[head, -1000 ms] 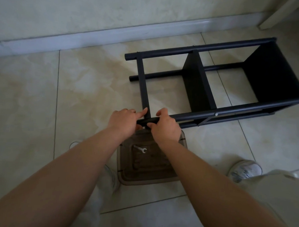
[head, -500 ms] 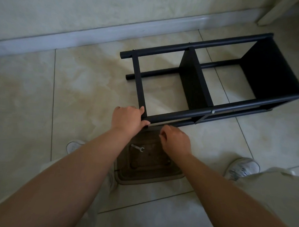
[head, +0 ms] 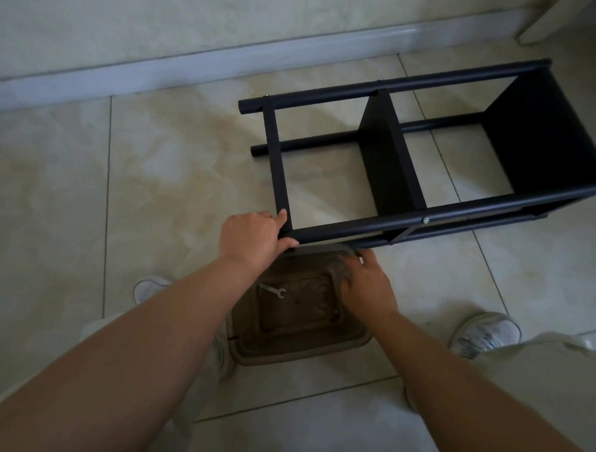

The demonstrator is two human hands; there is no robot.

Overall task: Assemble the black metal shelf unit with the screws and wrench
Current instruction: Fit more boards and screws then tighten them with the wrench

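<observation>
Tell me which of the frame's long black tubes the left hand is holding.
The nearest upper tube, the one with the silver screw. The left hand grips its near end at the corner; the other tubes lie farther back or lower, untouched.

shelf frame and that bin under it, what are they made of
Shelf frame: looks like metal with a matte black coating; thin round tubes, a bright screw head at one joint. Bin: probably translucent smoky-brown plastic; rounded moulded rim, and the small silvery wrench looks like bare metal.

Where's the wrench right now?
In the head view, the wrench lies on the brown box on the floor, below the left hand and left of the right hand.
</observation>
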